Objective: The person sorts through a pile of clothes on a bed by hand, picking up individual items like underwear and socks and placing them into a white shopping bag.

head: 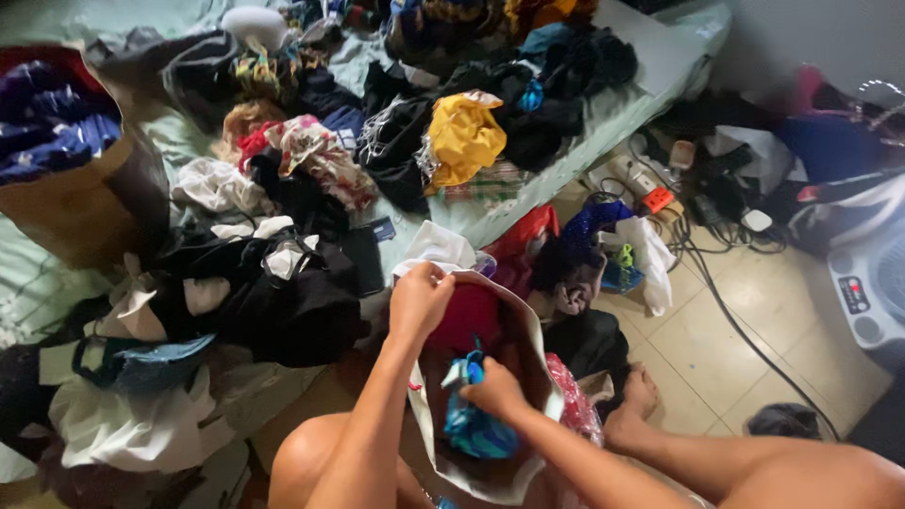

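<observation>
I sit at the edge of a low mattress with a white cloth bag (528, 330) open between my knees. My left hand (419, 300) grips the bag's far rim and holds it up. My right hand (492, 388) is closed on a blue patterned garment (474, 424) that lies partly inside the bag. A red garment (468, 316) shows deeper in the bag, just beyond both hands.
Piles of clothes cover the green mattress (603, 118), among them a yellow garment (464, 137) and black ones (283, 302). A brown paper bag (75, 203) of clothes stands far left. Cables and a power strip (650, 184) lie on the tiled floor, with a fan (872, 283) at right.
</observation>
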